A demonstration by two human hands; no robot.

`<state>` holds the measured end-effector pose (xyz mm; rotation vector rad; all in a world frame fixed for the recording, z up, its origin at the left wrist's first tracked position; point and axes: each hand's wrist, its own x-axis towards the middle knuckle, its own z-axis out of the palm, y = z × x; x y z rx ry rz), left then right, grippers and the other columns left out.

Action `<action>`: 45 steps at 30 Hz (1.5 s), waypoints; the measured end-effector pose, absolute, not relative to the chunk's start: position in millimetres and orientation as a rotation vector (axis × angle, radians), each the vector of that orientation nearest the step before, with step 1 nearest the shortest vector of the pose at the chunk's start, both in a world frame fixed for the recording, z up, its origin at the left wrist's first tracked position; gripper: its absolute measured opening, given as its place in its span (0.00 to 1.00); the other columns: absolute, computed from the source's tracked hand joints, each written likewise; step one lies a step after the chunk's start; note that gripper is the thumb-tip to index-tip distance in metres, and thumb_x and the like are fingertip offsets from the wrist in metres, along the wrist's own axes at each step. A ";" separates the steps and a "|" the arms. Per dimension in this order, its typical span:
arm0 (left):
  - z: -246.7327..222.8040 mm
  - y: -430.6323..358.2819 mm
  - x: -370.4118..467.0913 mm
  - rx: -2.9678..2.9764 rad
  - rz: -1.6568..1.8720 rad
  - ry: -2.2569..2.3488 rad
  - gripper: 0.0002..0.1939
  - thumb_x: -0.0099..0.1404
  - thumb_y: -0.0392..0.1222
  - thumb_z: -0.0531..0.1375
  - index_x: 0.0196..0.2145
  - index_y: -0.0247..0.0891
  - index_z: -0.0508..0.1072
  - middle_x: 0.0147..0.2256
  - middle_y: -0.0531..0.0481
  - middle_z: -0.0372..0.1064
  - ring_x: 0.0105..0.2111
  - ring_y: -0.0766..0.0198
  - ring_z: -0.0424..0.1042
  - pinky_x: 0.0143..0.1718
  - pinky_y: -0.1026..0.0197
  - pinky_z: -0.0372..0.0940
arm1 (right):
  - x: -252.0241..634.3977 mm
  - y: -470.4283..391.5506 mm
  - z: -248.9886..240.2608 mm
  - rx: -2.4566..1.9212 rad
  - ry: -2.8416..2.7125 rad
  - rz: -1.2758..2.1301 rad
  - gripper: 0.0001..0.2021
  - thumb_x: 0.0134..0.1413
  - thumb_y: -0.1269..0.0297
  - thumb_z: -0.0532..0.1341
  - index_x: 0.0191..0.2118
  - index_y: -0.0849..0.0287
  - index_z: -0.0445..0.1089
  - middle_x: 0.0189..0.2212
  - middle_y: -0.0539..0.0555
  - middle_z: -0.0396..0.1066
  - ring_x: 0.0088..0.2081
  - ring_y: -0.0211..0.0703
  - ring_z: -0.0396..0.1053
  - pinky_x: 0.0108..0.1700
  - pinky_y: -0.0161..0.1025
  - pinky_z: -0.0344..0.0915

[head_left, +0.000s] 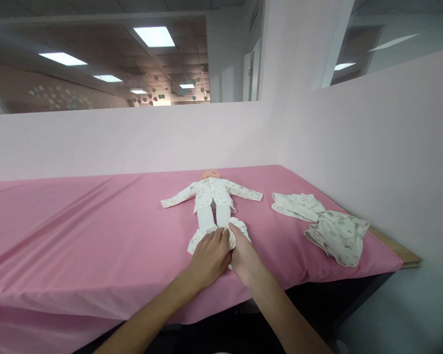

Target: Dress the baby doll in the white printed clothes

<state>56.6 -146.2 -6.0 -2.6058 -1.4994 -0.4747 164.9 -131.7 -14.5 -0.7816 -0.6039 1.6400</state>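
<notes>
Left hand (212, 253) and right hand (242, 253) both gripping bunched white printed cloth garment (197, 240), at lower legs of white-legged doll (205, 216) on pink-draped worktop (96, 236); gathering both sides evenly should limit twisting.

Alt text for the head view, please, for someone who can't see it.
A person's left hand and right hand hold a bunched patterned garment at the lower legs of a doll. The doll, in a patterned jacket, lies on pink cloth, head toward the wall; more patterned clothes lie to the right.
</notes>
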 end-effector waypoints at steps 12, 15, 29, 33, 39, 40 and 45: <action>3.9 -133.1 59.4 -2.576 -0.306 -1.557 0.12 0.64 0.32 0.49 0.40 0.34 0.70 0.35 0.43 0.71 0.32 0.54 0.70 0.27 0.57 0.56 | 165.6 -130.6 -11.4 -0.738 -0.488 1.735 0.11 0.49 0.60 0.67 0.39 0.53 0.70 0.35 0.48 0.75 0.33 0.39 0.71 0.30 0.33 0.66; 3.8 -127.6 51.5 -2.624 -0.504 -1.611 0.10 0.63 0.29 0.47 0.31 0.37 0.66 0.31 0.46 0.70 0.29 0.58 0.68 0.28 0.59 0.54 | 164.8 -131.1 -12.1 -0.711 -0.453 1.714 0.09 0.48 0.62 0.68 0.33 0.54 0.68 0.29 0.46 0.73 0.26 0.34 0.66 0.27 0.30 0.63; 13.8 -101.1 39.3 -3.021 -1.151 -1.747 0.11 0.55 0.36 0.56 0.38 0.39 0.69 0.38 0.50 0.69 0.40 0.58 0.68 0.40 0.57 0.65 | 166.1 -124.2 -6.2 -0.775 -0.520 1.654 0.08 0.44 0.68 0.66 0.26 0.57 0.65 0.13 0.43 0.58 0.16 0.31 0.56 0.21 0.32 0.60; 18.2 -100.2 31.0 -3.105 -1.117 -1.757 0.17 0.55 0.42 0.61 0.44 0.41 0.70 0.54 0.45 0.62 0.50 0.53 0.66 0.42 0.57 0.67 | 166.8 -121.6 -7.9 -0.779 -0.563 1.712 0.09 0.43 0.65 0.68 0.30 0.59 0.69 0.16 0.45 0.63 0.18 0.33 0.60 0.25 0.33 0.64; 22.7 -96.8 25.9 -3.328 -1.166 -1.707 0.26 0.56 0.37 0.60 0.54 0.42 0.70 0.58 0.46 0.64 0.58 0.51 0.62 0.53 0.55 0.64 | 164.4 -113.7 -7.7 -0.843 -0.538 1.701 0.11 0.40 0.65 0.69 0.32 0.59 0.69 0.18 0.46 0.66 0.19 0.33 0.62 0.23 0.33 0.62; 23.5 -96.3 26.2 -3.374 -1.195 -1.690 0.23 0.56 0.37 0.59 0.51 0.41 0.71 0.52 0.47 0.70 0.53 0.53 0.67 0.51 0.55 0.65 | 163.3 -113.3 -7.2 -0.836 -0.542 1.700 0.11 0.40 0.66 0.69 0.31 0.59 0.69 0.18 0.46 0.66 0.19 0.33 0.61 0.23 0.33 0.61; 24.7 -95.4 27.7 -3.482 -1.366 -1.541 0.10 0.59 0.37 0.56 0.38 0.37 0.74 0.39 0.50 0.74 0.42 0.57 0.72 0.42 0.59 0.66 | 157.0 -118.1 -11.6 -0.712 -0.712 1.592 0.07 0.45 0.63 0.66 0.30 0.55 0.67 0.25 0.49 0.70 0.29 0.39 0.68 0.31 0.36 0.69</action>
